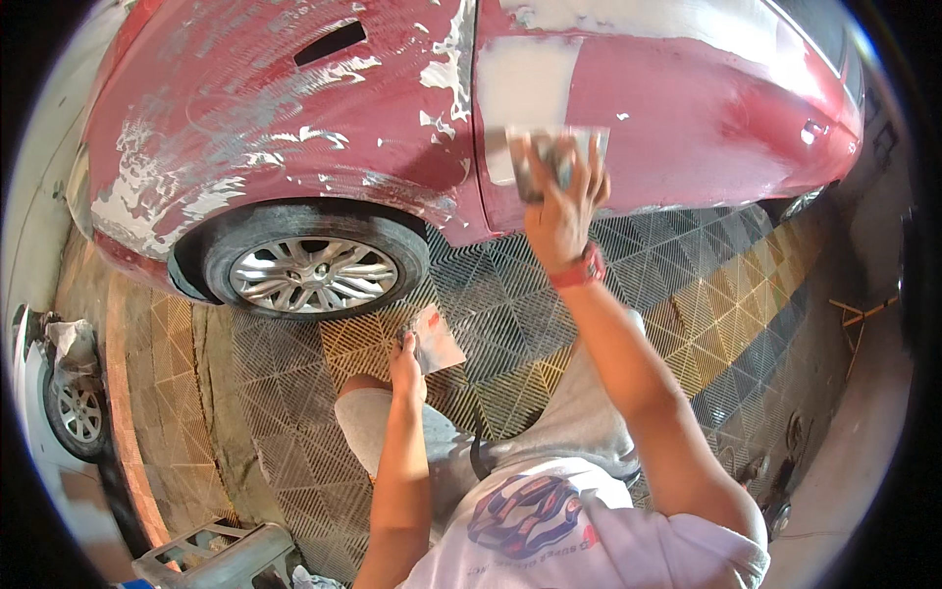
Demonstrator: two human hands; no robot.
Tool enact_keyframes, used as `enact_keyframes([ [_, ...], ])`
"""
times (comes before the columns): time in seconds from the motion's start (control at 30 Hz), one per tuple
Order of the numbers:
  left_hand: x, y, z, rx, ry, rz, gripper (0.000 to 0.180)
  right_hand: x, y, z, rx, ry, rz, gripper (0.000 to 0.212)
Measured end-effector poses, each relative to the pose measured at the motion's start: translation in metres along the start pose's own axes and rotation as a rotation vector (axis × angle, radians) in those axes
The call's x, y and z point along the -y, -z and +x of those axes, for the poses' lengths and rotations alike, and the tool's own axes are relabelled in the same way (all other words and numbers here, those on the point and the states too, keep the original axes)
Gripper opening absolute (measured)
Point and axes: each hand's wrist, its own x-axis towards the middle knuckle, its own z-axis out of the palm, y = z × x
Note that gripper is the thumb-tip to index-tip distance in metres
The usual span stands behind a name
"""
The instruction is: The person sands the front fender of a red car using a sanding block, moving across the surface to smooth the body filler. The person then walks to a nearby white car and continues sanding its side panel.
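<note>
My right hand, a red band on its wrist, is closed on a wide flat putty spreader. That blade lies against the red car door, over the lower part of a pale filler patch. Lower down, near my knee, my left hand grips a second flat plate, which carries pale paste and a red dab. Left of the door seam, the red fender shows sanded, whitish filler areas and a dark slot.
Below the fender stands the front wheel with its silver rim. Interlocking grey and yellow tiles cover the floor. A grey step stool is at the lower left, and another wheel shows at the far left.
</note>
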Motion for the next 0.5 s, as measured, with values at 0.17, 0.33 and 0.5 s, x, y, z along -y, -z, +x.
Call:
enact_keyframes([
  [0.17, -0.005, -0.011, -0.006, -0.003, 0.039, 0.020, 0.049, 0.004, 0.026, 0.095, 0.012, 0.047, -0.037, 0.090],
  [0.33, 0.001, -0.001, 0.002, -0.012, 0.021, 0.004, 0.051, 0.013, 0.026, 0.114, 0.032, 0.077, -0.057, 0.091],
  [0.5, 0.007, -0.002, 0.009, 0.025, -0.002, 0.025, 0.051, 0.020, 0.019, 0.104, 0.078, 0.096, -0.035, 0.088],
])
